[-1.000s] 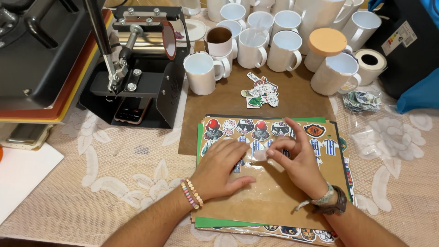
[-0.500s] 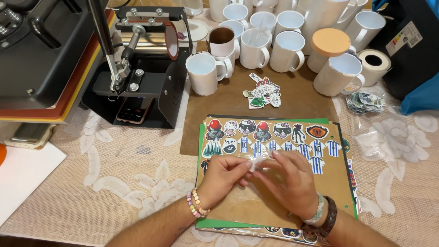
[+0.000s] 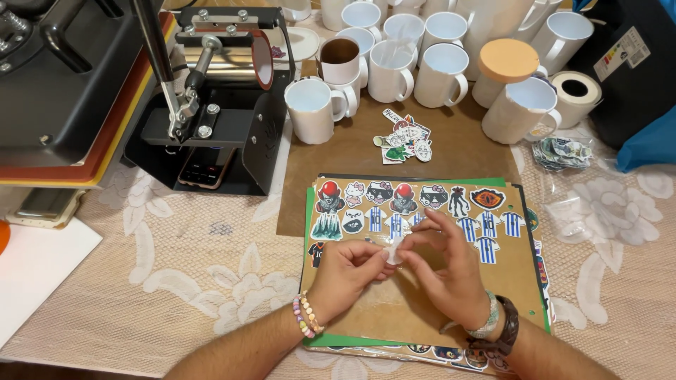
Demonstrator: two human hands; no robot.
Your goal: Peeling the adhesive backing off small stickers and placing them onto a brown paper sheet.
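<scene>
Head view: both hands meet over the brown board (image 3: 394, 309), which lies on the worktop (image 3: 176, 281). Left hand (image 3: 345, 271) and right hand (image 3: 447, 271) pinch one small pale sticker (image 3: 396, 248) between their fingertips, each grip narrow and closed on it, just above the board. Rows of cut stickers (image 3: 422, 204) lie along the board's far edge. White mugs (image 3: 394, 67) stand behind, beside a mug press (image 3: 218, 98).

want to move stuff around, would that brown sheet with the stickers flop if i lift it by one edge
Probably some: the brown sheet looks thin, like paper, lying flat on a green sheet. It seems light, so likely slides easily. The stickers may be loose and could slip off if tilted.
</scene>
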